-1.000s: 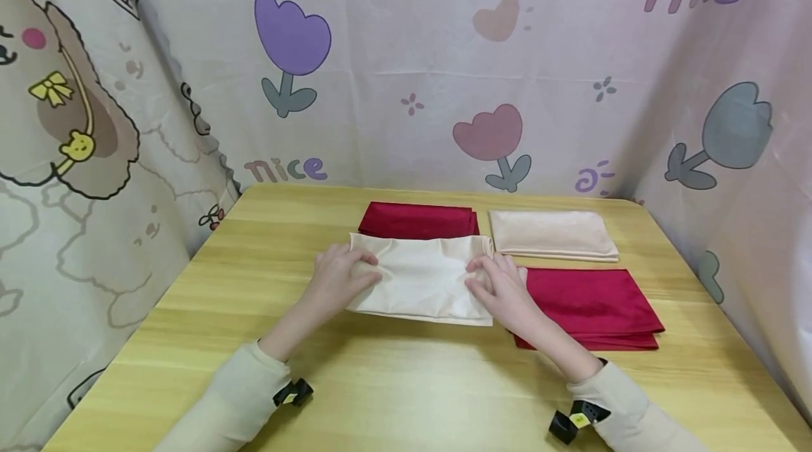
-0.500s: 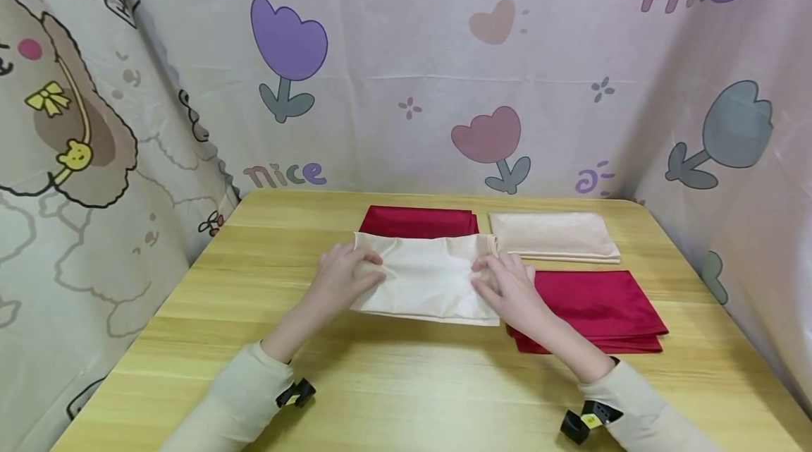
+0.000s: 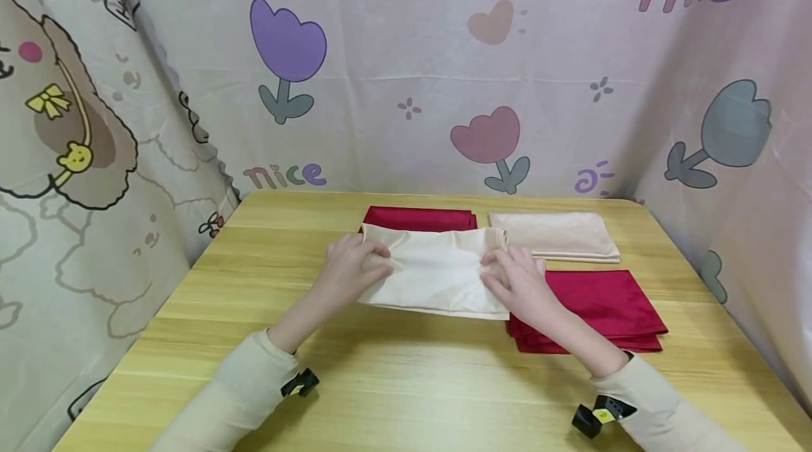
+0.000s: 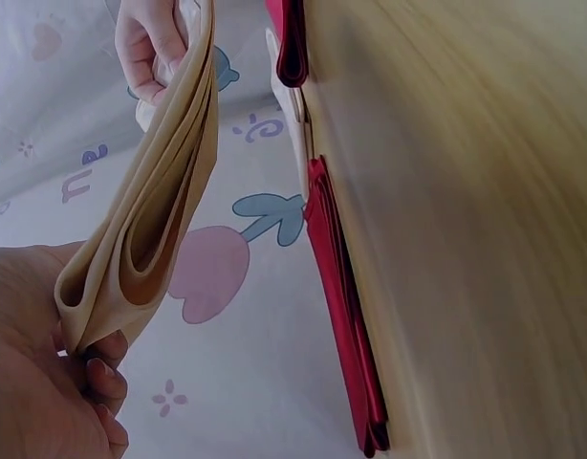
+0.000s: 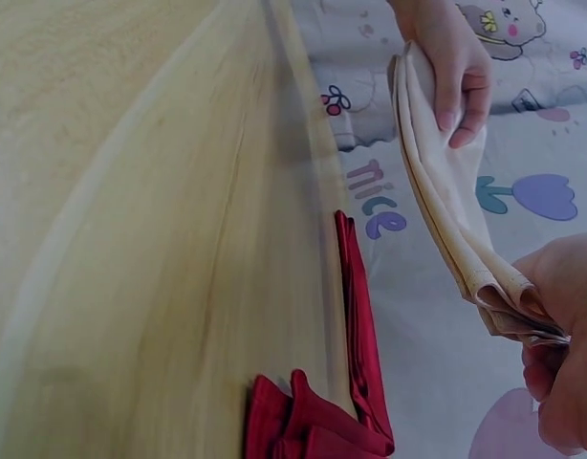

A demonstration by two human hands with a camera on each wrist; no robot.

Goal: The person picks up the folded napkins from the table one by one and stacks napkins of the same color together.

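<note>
A folded cream cloth [image 3: 438, 270] is held up off the table, stretched between both hands. My left hand [image 3: 352, 270] pinches its left edge, thumb in front and fingers behind. At the opposite edge my right hand [image 3: 525, 284] grips it in the same way. Seen edge-on in the left wrist view, the cloth [image 4: 164, 191] shows several looped layers, gathered at the left hand [image 4: 35, 354]. In the right wrist view the layers bunch at the right hand [image 5: 569, 335]. Part of a folded red cloth [image 3: 419, 218] is hidden behind the held one.
On the wooden table [image 3: 406, 388], a folded cream cloth [image 3: 553, 235] lies at the back right. A folded red cloth [image 3: 603, 304] lies in front of it, partly behind the right hand. A printed curtain [image 3: 393, 36] hangs behind the table and at its sides.
Both hands have shifted the cream cloth slightly to the right and, in the last half second, a little farther away or higher. The grip looks unchanged, and the other cloths stay put.
</note>
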